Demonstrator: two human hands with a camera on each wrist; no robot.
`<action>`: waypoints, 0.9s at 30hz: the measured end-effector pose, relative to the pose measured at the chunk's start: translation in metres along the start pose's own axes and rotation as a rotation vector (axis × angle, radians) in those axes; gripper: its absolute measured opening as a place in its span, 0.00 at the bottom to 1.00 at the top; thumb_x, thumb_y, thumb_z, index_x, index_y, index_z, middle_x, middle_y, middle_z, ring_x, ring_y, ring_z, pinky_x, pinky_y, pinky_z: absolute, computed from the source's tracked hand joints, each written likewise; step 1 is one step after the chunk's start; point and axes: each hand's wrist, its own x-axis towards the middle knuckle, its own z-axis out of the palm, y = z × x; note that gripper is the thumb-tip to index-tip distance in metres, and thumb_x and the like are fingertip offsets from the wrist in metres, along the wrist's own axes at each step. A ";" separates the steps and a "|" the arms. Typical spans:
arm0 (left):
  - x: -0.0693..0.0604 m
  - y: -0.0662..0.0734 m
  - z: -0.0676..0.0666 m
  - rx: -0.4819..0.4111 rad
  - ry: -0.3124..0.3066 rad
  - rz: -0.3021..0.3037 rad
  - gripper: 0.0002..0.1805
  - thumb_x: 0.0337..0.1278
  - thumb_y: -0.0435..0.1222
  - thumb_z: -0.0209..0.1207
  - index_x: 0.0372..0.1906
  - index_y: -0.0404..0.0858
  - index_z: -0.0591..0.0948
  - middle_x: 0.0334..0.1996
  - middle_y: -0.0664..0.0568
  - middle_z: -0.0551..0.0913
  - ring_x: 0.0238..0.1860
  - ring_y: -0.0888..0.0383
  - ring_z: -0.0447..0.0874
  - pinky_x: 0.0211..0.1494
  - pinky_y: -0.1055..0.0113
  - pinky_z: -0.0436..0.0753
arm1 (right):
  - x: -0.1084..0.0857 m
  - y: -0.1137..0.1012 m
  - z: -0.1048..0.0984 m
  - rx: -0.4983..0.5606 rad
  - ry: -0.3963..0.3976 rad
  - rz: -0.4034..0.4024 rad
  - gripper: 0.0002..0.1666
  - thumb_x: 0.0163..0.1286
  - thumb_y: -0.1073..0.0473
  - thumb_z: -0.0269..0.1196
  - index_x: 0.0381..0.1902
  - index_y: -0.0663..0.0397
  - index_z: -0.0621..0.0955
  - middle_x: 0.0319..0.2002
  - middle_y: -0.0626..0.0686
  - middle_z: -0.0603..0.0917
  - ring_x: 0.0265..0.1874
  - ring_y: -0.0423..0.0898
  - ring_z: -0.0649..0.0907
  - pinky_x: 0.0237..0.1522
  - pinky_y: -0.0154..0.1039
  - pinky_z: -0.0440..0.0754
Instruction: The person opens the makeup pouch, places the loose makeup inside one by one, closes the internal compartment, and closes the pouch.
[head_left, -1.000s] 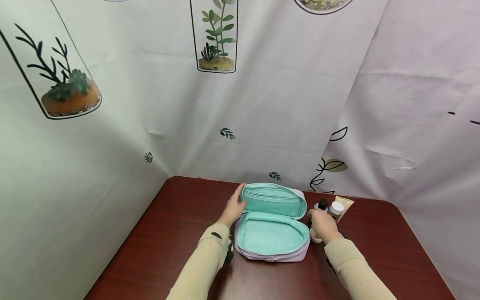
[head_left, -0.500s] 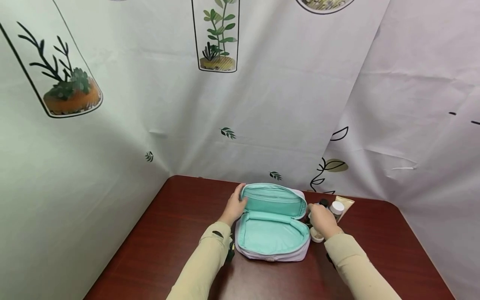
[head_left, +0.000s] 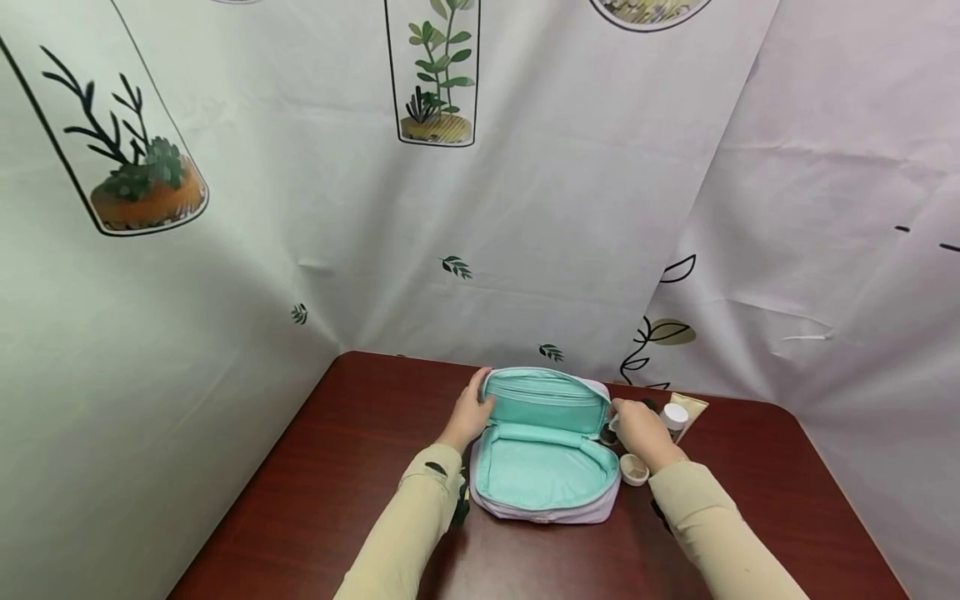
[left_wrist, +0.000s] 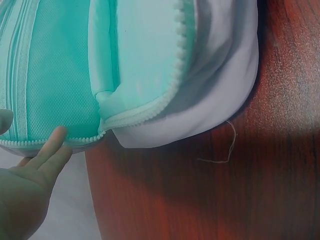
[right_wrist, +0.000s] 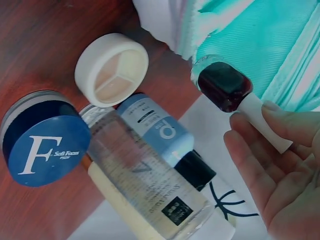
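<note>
An open cosmetic bag [head_left: 546, 477], lilac outside and mint green inside, lies on the table with its lid [head_left: 546, 404] folded back. My left hand [head_left: 467, 417] holds the lid's left edge; in the left wrist view its fingertips [left_wrist: 59, 136] touch the zippered rim. By the bag's right side, my right hand [head_left: 643, 433] pinches a small bottle of dark red nail polish [right_wrist: 224, 86] by its white cap [right_wrist: 264, 122]. The nail polish is tilted, close to the mint lining. In the head view, the fingers hide most of it.
Right of the bag sit a round three-shade concealer pot [right_wrist: 114, 70], a blue-lidded powder jar [right_wrist: 49, 150], a clear bottle [right_wrist: 145, 170], a blue bottle with a black cap [right_wrist: 157, 130] and a cream-coloured tube [head_left: 690, 408]. A patterned cloth [head_left: 480, 317] hangs behind the table.
My right hand has moved slightly left, towards the bag, bringing the nail polish with it and uncovering the concealer pot. The left hand stays on the lid's edge.
</note>
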 end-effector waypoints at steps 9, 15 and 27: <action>0.000 -0.002 0.001 -0.014 0.012 0.006 0.28 0.65 0.31 0.50 0.69 0.44 0.60 0.62 0.37 0.65 0.60 0.41 0.67 0.55 0.47 0.69 | 0.004 -0.011 -0.006 0.062 0.025 0.023 0.07 0.60 0.72 0.58 0.34 0.62 0.82 0.33 0.58 0.82 0.31 0.52 0.81 0.34 0.48 0.78; 0.000 -0.001 0.002 -0.016 0.016 -0.002 0.27 0.65 0.31 0.49 0.68 0.44 0.60 0.62 0.37 0.65 0.59 0.41 0.67 0.55 0.47 0.69 | 0.008 -0.019 -0.007 0.099 0.044 0.018 0.06 0.62 0.70 0.59 0.35 0.62 0.82 0.34 0.58 0.82 0.30 0.50 0.81 0.31 0.46 0.77; 0.000 0.007 0.002 0.023 0.066 -0.053 0.23 0.67 0.35 0.50 0.65 0.47 0.63 0.61 0.41 0.65 0.57 0.44 0.70 0.54 0.49 0.71 | 0.018 -0.035 -0.004 0.140 0.040 -0.026 0.08 0.62 0.69 0.58 0.35 0.59 0.83 0.36 0.56 0.83 0.25 0.45 0.76 0.28 0.41 0.74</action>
